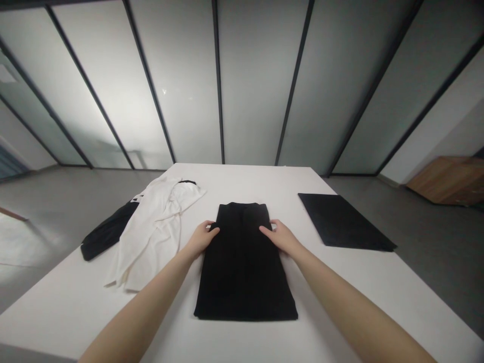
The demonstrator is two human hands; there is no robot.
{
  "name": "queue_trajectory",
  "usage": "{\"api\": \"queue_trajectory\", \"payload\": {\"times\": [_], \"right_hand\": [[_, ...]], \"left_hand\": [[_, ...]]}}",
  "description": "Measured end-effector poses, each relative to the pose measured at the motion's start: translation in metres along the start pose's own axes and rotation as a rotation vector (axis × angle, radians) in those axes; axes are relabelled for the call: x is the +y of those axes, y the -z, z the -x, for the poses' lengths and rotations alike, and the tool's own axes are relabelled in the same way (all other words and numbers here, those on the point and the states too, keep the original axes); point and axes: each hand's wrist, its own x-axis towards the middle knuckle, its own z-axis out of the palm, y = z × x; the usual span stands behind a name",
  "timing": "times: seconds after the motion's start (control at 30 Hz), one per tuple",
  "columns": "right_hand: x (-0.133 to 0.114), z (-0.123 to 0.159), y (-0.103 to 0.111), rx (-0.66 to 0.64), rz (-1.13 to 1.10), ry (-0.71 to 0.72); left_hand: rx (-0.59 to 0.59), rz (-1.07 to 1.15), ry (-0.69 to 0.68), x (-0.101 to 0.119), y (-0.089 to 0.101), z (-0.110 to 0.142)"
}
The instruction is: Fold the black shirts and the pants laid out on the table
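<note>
A black garment, folded into a long narrow shape, lies flat on the white table in front of me. What looks like its neckline is at the far end. My left hand pinches the left edge near that end, thumb on top and fingers partly hidden beneath. On the opposite edge, my right hand grips the cloth in the same way, with its thumb over the top. Both hands are closed on the garment at about the same height.
Loose white clothing is heaped on the left, with a black garment under it hanging past the table edge. A flat black board or sheet lies at the right edge. The white table reaches toward frosted glass panels.
</note>
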Motion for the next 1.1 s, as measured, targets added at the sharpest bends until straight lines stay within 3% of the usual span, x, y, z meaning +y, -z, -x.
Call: {"api": "queue_trajectory", "payload": {"times": [0.2, 0.37, 0.57, 0.73, 0.87, 1.1], "right_hand": [[-0.022, -0.047, 0.024, -0.123, -0.001, -0.045], [-0.03, -0.084, 0.03, 0.012, -0.027, -0.015], [-0.019, -0.111, 0.009, 0.194, 0.139, 0.012], [-0.016, -0.112, -0.003, 0.201, 0.215, 0.068], [-0.016, -0.104, -0.003, 0.161, 0.193, 0.08], [-0.013, -0.076, 0.01, 0.04, -0.049, 0.004]], "left_hand": [[-0.03, -0.154, -0.07, 0.023, 0.007, -0.032], [0.151, -0.345, -0.093, 0.043, -0.003, -0.081], [0.264, -0.551, -0.15, 0.036, -0.03, -0.116], [0.243, -0.628, -0.211, 0.03, -0.043, -0.122], [0.2, -0.615, -0.23, 0.031, -0.039, -0.122], [0.178, -0.358, -0.01, 0.027, -0.018, -0.114]]}}
